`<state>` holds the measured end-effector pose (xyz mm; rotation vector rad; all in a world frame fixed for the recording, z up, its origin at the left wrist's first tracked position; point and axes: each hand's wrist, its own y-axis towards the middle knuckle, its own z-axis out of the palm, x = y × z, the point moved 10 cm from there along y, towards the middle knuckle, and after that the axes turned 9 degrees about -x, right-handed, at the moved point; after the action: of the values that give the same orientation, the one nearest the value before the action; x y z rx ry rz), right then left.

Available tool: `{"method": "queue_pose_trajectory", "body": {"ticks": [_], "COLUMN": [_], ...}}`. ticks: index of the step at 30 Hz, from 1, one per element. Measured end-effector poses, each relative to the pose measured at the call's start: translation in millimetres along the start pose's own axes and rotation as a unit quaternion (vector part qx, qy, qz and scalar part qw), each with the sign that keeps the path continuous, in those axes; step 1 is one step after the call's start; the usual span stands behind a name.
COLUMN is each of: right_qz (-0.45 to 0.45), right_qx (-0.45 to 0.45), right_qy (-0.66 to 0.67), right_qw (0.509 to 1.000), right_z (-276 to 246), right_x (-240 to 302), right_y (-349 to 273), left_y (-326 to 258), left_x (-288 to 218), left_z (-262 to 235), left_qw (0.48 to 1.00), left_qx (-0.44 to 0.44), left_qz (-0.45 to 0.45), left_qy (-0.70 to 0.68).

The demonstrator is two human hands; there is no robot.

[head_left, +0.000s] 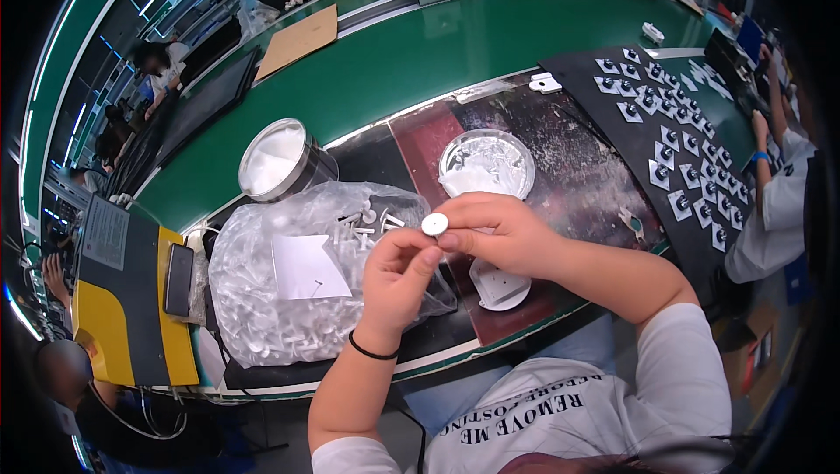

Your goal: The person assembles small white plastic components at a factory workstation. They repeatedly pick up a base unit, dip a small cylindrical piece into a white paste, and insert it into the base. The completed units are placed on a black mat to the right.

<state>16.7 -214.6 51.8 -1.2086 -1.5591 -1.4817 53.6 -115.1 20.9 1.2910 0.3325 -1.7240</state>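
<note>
Nearest, above the table [577,172], a white disc-headed piece [435,224] is pinched between the fingertips of the left hand [398,277] and right hand [500,227]; both grips are closed on it. Below the right wrist, a white moulded part [501,285] is placed near the table's edge. To the left, similar stemmed white pieces [378,220] are held loose in a clear bag [249,295]. Farther off, a metal dish [528,152] and a round tin [325,166] are seen. At far right, white squares with dark centres [660,174] are spread on a black mat [604,128]. One piece is judged to be in progress, with many left in the bag; whether any is finished cannot be told.
</note>
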Motion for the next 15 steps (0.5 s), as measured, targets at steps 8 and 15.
{"method": "queue_pose_trajectory", "body": {"ticks": [8,15], "right_qz": [-0.083,0.071], "right_qx": [-0.106,-0.121], "right_qy": [-0.235,-0.387], "right_qw": [0.963,0.911], "right_z": [-61,-128], "right_x": [24,-54], "right_y": [30,52], "left_y": [0,-2], "left_x": [-1,10], "left_z": [4,5], "left_qw": [0.995,0.988], "left_qx": [0.004,0.027], "left_qz": [0.006,-0.038], "left_qy": [0.104,0.15]}}
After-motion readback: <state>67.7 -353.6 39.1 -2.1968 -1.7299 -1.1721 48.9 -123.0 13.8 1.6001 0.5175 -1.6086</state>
